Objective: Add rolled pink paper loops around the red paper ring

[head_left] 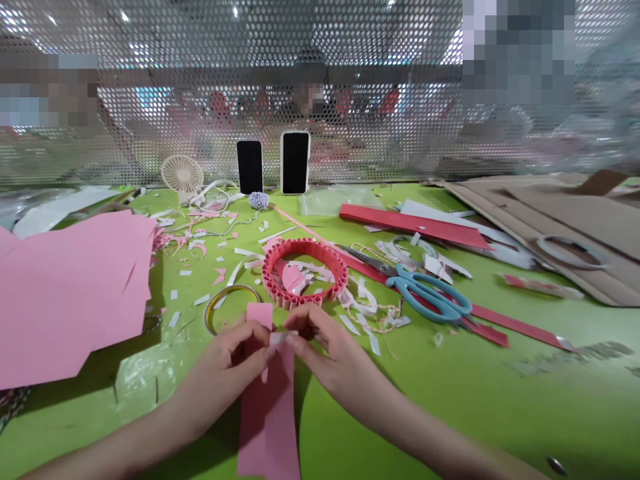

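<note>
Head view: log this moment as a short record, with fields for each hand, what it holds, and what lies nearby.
left hand: pinching a pink strip
right hand: pinching a white scrap against the strip
nearest: red paper ring, just beyond the hands
left of hands: tape roll, pink sheet
right of hands: blue scissors
surface: green table, strewn with paper scraps

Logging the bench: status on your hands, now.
Left hand gripping pink strip, right hand pinching white scrap. Red ring ahead. Scissors right.

Scissors [429, 293] lie right of the paper ring [305, 245].
</note>
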Motion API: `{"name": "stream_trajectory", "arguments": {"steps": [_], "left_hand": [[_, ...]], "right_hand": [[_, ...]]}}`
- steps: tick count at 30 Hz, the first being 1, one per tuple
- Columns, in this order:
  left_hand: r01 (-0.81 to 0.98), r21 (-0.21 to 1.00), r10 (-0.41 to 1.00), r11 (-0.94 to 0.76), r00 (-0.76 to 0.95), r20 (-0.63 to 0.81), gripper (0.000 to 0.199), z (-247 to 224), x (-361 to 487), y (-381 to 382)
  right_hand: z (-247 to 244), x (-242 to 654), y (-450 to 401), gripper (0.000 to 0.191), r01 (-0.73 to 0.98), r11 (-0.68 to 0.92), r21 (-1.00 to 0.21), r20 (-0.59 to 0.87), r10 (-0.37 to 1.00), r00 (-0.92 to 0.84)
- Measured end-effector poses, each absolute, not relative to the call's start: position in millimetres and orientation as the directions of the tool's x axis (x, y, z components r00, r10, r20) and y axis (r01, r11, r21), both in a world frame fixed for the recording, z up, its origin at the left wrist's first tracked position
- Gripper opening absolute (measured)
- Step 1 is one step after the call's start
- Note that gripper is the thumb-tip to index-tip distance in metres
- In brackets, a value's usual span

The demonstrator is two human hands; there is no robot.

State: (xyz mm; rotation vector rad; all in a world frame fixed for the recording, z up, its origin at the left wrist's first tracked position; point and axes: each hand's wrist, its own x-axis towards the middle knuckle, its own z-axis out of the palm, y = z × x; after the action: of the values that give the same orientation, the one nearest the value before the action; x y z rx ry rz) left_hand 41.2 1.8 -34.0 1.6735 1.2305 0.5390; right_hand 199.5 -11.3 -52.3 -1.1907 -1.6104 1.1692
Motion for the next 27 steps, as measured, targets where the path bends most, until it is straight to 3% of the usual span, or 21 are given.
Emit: {"name": "stream_trajectory", "arguments": {"steps": [5, 9, 15, 18, 27], "left_hand": [[0.437, 0.899, 0.885, 0.035, 0.404, -0.231, 0.018, -36, 41, 3], [0.472, 0.882, 0.909, -0.004, 0.37, -0.193, 0.02, -37, 43, 4], [0.478, 0.878, 0.921, -0.023, 0.351, -0.167, 0.018, -36, 45, 3], [0.501, 0.859, 0.921, -0.101, 0.375, -0.11, 0.019, -35, 45, 0], [0.533, 0.738, 0.851, -0.414, 0.515, 0.105, 0.015, -45, 39, -6]], "right_hand": [[-55, 200, -11, 0.007, 0.252, 0.156, -0.955, 0.111, 0.977, -0.183], [-58, 199, -12, 0.011, 0.317, 0.196, -0.928, 0.141, 0.972, -0.188], [-59, 197, -17, 0.011, 0.559, 0.473, -0.681, 0.471, 0.867, -0.161], [-56, 197, -19, 0.013, 0.626, 0.528, -0.574, 0.524, 0.824, -0.216], [-56, 198, -20, 0.019, 0.642, 0.611, -0.463, 0.559, 0.764, -0.324]]}}
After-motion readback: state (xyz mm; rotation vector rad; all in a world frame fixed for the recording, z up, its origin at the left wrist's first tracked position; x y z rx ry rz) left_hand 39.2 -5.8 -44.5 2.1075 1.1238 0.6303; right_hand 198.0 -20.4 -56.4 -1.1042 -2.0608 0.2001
